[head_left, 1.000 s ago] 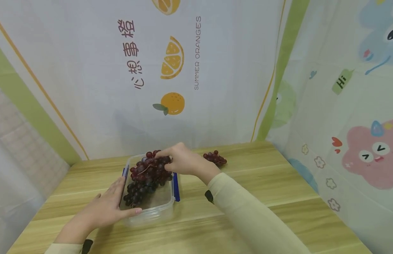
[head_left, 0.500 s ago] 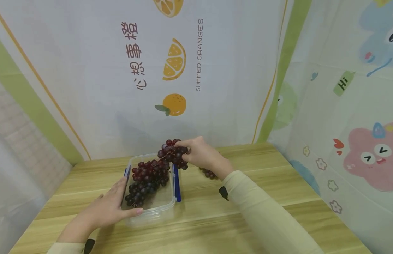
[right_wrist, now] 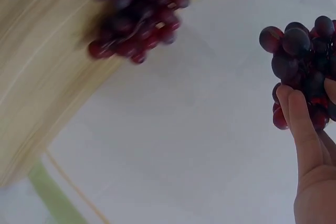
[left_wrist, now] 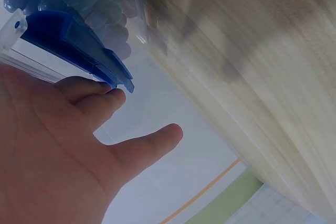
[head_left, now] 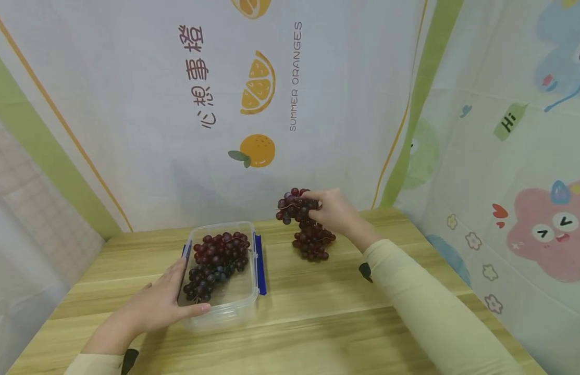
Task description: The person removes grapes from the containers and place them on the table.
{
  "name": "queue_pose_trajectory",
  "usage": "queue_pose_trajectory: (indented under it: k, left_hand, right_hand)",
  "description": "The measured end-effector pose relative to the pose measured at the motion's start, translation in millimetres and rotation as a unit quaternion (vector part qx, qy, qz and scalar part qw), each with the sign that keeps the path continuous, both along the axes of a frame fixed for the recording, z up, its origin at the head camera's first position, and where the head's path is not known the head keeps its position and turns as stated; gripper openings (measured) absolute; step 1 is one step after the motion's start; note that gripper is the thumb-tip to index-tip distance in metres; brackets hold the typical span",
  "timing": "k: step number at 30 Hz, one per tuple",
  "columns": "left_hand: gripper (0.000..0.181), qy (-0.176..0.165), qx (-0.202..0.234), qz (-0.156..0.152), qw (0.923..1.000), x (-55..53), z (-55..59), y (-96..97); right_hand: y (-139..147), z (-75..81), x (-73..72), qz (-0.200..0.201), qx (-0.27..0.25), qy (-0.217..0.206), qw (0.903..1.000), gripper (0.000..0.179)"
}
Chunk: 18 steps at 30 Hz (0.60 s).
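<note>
My right hand (head_left: 335, 211) pinches a bunch of dark red grapes (head_left: 294, 206) and holds it up off the table. In the right wrist view the fingertips press against this bunch (right_wrist: 299, 51), which is partly cut off by the frame. Below it, a second bunch of grapes (head_left: 312, 244) lies on the table. A clear plastic container (head_left: 233, 298) with blue side latches stands to the left, with grapes (head_left: 219, 263) inside, red at the back and nearly black in front. My left hand (head_left: 160, 302) rests against its left side with fingers extended, touching near a blue latch (left_wrist: 79, 45).
Wood-grain tabletop (head_left: 299, 333) spreads under everything. Behind it hangs a white cloth (head_left: 341, 130) printed with oranges, close to the table's back edge. Another cloth with cartoon figures (head_left: 552, 229) hangs along the right side.
My right hand has lifted one bunch out of the container and carried it right, over the bunch on the table. The left hand has stayed at the container.
</note>
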State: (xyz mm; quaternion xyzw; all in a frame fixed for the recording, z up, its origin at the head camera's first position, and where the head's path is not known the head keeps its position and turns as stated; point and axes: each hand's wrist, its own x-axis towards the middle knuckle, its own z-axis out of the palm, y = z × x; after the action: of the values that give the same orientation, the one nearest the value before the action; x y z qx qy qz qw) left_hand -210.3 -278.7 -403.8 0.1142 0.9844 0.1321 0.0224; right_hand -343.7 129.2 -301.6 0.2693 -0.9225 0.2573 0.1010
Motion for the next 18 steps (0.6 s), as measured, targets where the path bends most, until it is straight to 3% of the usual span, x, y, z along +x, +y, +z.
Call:
queue_pose_trajectory:
  k: [6, 13, 18]
  left_hand:
    - [0.135, -0.014, 0.005, 0.003, 0.9999, -0.1, 0.8, -0.4]
    - [0.135, -0.031, 0.004, 0.005, 0.9995, -2.1, 2.6, -1.0]
    - [0.135, -0.029, 0.008, 0.007, 0.9995, -0.6, 2.2, -0.4]
  right_hand:
    - [29.8, -1.8, -11.8, -0.055, 0.013, -0.009, 0.9984, 0.052]
    - [72.9, -6.3, -28.9, -0.116, 0.001, -0.049, 0.9920, 0.055]
    - [105.0, -14.2, -36.9, -0.150, 0.027, -0.044, 0.9874, 0.054]
